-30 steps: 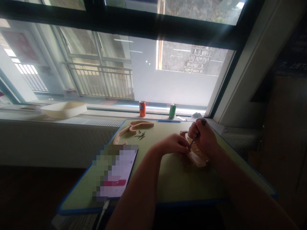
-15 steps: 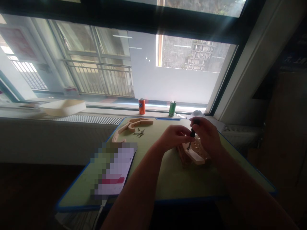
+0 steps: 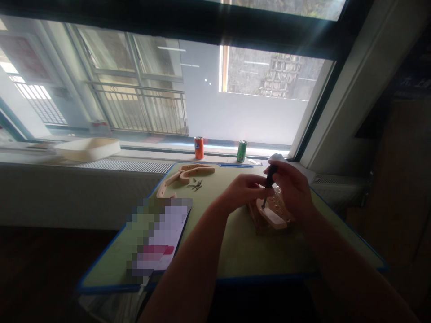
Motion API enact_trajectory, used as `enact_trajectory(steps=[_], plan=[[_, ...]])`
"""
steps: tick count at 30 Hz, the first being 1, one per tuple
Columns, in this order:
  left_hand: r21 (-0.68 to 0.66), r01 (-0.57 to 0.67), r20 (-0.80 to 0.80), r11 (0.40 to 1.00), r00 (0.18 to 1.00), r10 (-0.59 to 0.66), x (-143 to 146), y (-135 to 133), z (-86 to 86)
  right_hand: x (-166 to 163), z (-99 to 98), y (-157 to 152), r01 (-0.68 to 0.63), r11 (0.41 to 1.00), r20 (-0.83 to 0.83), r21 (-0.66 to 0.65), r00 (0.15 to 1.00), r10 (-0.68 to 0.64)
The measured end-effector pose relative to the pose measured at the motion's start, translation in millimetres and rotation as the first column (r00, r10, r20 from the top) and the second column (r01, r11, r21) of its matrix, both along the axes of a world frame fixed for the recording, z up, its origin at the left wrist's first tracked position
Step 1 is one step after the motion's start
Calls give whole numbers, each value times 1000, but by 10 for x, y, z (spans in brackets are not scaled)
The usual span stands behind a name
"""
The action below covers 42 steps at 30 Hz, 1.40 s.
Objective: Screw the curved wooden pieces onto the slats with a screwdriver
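My right hand (image 3: 294,186) is wrapped round the upper part of a screwdriver's black handle (image 3: 270,177). Lower down, the fingers of my left hand (image 3: 243,192) close about the same screwdriver near the base of its handle. The thin metal shaft (image 3: 264,202) points down, its tip meeting a pale wooden piece (image 3: 272,218) with a rounded end. That piece lies on a brown wooden block (image 3: 255,220), along with a clear bag-like layer holding small bits (image 3: 280,202). My right hand partly covers the block's far side.
Curved wooden parts (image 3: 198,172) and several screws (image 3: 195,185) lie on the green table (image 3: 235,260) at far left. Nearer sits a blurred-out tablet-like device (image 3: 168,235). An orange can (image 3: 199,148), a green can (image 3: 241,151) and a cream basin (image 3: 89,149) stand on the windowsill.
My right fingers have shifted slightly on the handle, and more of the black handle shows. The screwdriver's tip stays on the pale wooden piece; my left hand is nearly still.
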<state>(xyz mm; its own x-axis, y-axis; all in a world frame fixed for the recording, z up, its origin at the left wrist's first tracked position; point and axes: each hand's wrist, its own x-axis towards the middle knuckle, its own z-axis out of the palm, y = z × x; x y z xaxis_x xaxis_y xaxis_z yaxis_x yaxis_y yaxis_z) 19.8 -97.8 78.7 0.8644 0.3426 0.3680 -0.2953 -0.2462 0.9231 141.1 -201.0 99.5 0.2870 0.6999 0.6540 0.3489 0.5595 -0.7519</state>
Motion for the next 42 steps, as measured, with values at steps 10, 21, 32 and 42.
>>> enact_trajectory(steps=[10,21,32,42], plan=[[-12,15,-21,1000,1000,-15,-15,22,-16,-5,-44,56,-38,997,-91,63,995,43],[-76,32,19,997,999,-30,4,-15,11,45,-64,97,105,989,-29,107,994,-102],[-95,94,29,991,995,-91,-17,12,15,66,-94,100,169,962,-22,214,985,-169],[-61,84,9,995,996,-84,8,38,-40,56,-50,97,83,956,-9,281,996,-84]])
